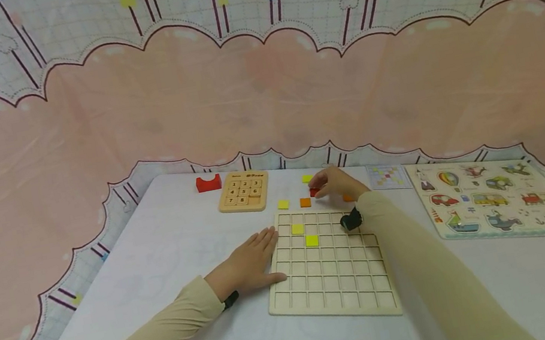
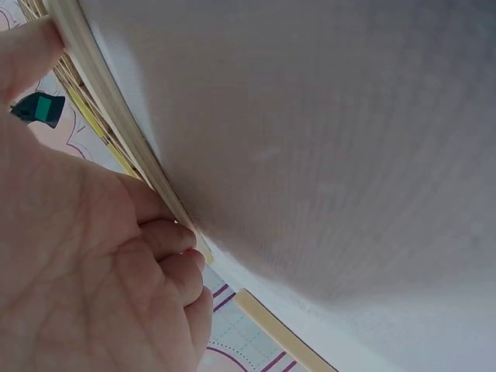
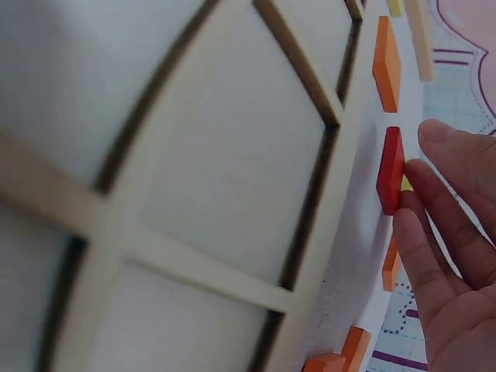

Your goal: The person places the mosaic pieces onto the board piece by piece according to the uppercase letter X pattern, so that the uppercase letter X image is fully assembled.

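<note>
A wooden grid board (image 1: 326, 297) lies on the table with two yellow tiles (image 1: 297, 229) in its far left cells. My left hand (image 1: 249, 262) rests at the board's left edge, its fingers extended and thumb over the rim. Beyond the far edge, my right hand (image 1: 336, 183) reaches to a red tile (image 1: 314, 192). In the right wrist view, its fingertips are close behind the red tile (image 3: 390, 170), the thumb apart from it. Orange tiles (image 1: 305, 202) and yellow tiles (image 1: 283, 204) lie around that hand.
A wooden number puzzle (image 1: 243, 192) and a red block with a curved notch (image 1: 208, 183) stand at the back left. Right of the board are a small pattern card (image 1: 388, 176) and a vehicle picture puzzle (image 1: 501, 196). A patterned curtain (image 1: 259, 93) hangs behind.
</note>
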{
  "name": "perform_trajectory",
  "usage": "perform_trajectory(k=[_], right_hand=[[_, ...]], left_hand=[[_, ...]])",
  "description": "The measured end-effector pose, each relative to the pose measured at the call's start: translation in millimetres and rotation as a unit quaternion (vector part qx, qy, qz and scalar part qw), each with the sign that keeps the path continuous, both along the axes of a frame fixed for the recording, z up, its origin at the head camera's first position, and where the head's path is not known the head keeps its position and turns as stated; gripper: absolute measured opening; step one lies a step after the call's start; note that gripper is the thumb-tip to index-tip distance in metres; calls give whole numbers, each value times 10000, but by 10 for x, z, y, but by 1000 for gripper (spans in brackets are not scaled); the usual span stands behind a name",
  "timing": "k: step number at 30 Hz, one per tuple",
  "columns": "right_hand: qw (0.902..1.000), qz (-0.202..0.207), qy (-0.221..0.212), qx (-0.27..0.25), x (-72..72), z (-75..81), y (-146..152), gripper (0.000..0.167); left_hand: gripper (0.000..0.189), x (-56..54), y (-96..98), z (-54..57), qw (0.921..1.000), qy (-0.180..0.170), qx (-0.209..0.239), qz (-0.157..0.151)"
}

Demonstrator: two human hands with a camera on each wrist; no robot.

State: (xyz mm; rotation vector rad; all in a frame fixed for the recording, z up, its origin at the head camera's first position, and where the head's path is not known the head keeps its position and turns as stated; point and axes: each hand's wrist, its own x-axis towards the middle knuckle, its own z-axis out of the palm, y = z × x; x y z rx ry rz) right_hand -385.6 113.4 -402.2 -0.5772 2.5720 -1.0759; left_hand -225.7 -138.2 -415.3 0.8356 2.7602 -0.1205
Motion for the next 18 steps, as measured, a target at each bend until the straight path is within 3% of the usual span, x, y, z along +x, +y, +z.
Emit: perform_trajectory(k=[8, 18], right_hand=[[9999, 149, -50, 15, 24, 2, 78, 27], [9996, -209, -156, -85, 57, -24, 160, 33]], left_hand=[[93, -15, 2, -24, 10000, 52, -79, 3], [92, -16, 7, -22, 10000, -16, -28, -20]])
